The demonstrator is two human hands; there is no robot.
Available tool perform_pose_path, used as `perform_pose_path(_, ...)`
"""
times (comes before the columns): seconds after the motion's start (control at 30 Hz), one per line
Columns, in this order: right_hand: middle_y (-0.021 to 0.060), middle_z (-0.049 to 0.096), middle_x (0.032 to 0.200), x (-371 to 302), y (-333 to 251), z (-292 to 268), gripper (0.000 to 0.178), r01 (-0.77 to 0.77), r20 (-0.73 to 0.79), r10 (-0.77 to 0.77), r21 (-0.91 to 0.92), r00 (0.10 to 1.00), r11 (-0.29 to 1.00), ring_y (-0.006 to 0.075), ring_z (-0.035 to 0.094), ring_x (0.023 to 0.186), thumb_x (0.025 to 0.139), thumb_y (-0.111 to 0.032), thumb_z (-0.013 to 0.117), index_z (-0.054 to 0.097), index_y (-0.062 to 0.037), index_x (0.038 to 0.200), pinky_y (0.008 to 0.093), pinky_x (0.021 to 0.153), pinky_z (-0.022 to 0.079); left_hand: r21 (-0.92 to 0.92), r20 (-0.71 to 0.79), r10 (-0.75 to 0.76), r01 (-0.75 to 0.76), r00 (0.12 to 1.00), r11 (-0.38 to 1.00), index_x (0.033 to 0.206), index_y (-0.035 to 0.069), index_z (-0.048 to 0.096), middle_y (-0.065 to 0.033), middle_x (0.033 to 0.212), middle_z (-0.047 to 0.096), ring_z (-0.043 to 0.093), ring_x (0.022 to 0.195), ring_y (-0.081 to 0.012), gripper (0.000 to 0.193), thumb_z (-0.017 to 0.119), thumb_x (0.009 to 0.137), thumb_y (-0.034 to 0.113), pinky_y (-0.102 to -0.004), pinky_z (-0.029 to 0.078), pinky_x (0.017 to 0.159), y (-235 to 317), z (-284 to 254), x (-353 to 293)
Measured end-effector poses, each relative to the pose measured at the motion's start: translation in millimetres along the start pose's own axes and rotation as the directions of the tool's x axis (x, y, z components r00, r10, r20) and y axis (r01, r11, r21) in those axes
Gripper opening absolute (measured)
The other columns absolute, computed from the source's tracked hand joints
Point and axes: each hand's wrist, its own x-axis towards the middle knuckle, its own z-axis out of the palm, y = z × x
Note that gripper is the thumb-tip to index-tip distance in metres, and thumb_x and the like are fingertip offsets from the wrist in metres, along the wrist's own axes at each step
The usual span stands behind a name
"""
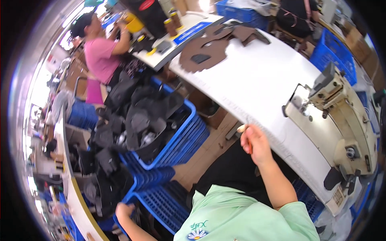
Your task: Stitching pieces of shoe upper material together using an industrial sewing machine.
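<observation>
Left hand [125,209] half-curled at the rim of a blue crate [163,201], beside heaped black pieces [106,160]; grip cannot be told. Right hand [257,146] closed in a pinch on a slim orange-handled tool [250,148], near the white worktable's [261,80] front edge. Sewing machine [348,120] at its right end; brown cut pieces [197,50] toward its far corner.

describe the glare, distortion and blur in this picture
Head view: glare washes out the white tabletop; head view: fisheye distortion curves the yellow-edged bench at left and the corners go black; head view: the small orange item in the right hand looks too soft to identify.
</observation>
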Motion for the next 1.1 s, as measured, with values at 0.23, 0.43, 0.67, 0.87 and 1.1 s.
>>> perform_pose_path(0.23, -0.0016, 0.056, 0.077, -18.5, -34.1, -4.1, 0.030, -0.007, -0.042, -0.003, -0.226, 0.999, 0.974, 0.0050, 0.052, 0.070, 0.097, -0.024, 0.061, 0.058, 0.0006, 0.114, 0.0211, 0.060, 0.041, -0.074, -0.512, 0.819, -0.963, 0.259, 0.259, 0.103, 0.004, 0.068, -0.0159, 0.101, 0.068, 0.066, 0.094, -0.0309, 0.024, 0.064, 0.088, 0.022, -0.0368, 0.051, 0.083, 416.5, -160.0, 25.1)
perform_pose_path(0.43, -0.0049, 0.050, 0.075, -52.2, -41.6, -33.7, 0.029, -0.028, -0.211, -0.055, -0.370, 0.976, 0.928, 0.0049, 0.046, 0.069, 0.095, -0.027, 0.064, 0.061, -0.0014, 0.110, 0.0219, 0.063, 0.040, 0.278, -0.521, 0.854, -0.944, 0.009, 0.180, 0.132, -0.002, 0.051, -0.0210, 0.136, 0.052, 0.045, 0.130, -0.0335, 0.079, 0.076, 0.073, 0.044, -0.0405, 0.039, 0.107, 630.1, -173.0, 47.5)
perform_pose_path(0.67, -0.0046, 0.050, 0.078, -107.0, -50.7, -54.4, 0.032, -0.045, -0.427, -0.118, -0.351, 0.896, 0.935, 0.0055, 0.045, 0.070, 0.093, -0.024, 0.066, 0.061, -0.0024, 0.116, 0.0218, 0.064, 0.040, -0.024, -0.288, 0.940, -0.982, 0.184, 0.185, 0.132, -0.003, 0.052, -0.0246, 0.129, 0.057, 0.052, 0.123, -0.0356, 0.088, 0.078, 0.067, 0.050, -0.0405, 0.041, 0.104, 683.2, -205.0, 46.4)
perform_pose_path(0.87, -0.0021, 0.053, 0.084, -150.8, -54.7, -70.7, 0.037, 0.007, -0.563, -0.246, -0.392, 0.789, 0.920, 0.0062, 0.047, 0.074, 0.091, -0.016, 0.068, 0.052, -0.0030, 0.122, 0.0226, 0.065, 0.042, -0.978, -0.199, 0.890, -0.141, 0.411, -0.153, 0.117, 0.005, 0.061, -0.0077, 0.111, 0.061, 0.054, 0.106, -0.0198, 0.043, 0.060, 0.091, 0.039, -0.0363, 0.040, 0.098, 680.7, -245.3, -77.4)
perform_pose_path(1.1, 0.0016, 0.064, 0.082, -263.7, -79.2, -162.7, 0.034, -0.319, -0.759, -0.596, -0.651, 0.264, 0.689, 0.0108, 0.057, 0.070, 0.083, -0.008, 0.070, 0.065, -0.0098, 0.116, 0.0246, 0.061, 0.045, -0.286, -0.676, 0.736, -0.919, -0.008, -0.272, 0.130, 0.000, 0.052, -0.0114, 0.123, 0.057, 0.051, 0.116, -0.0208, 0.044, 0.064, 0.094, 0.021, -0.0348, 0.038, 0.103, 578.4, -168.1, 11.6)
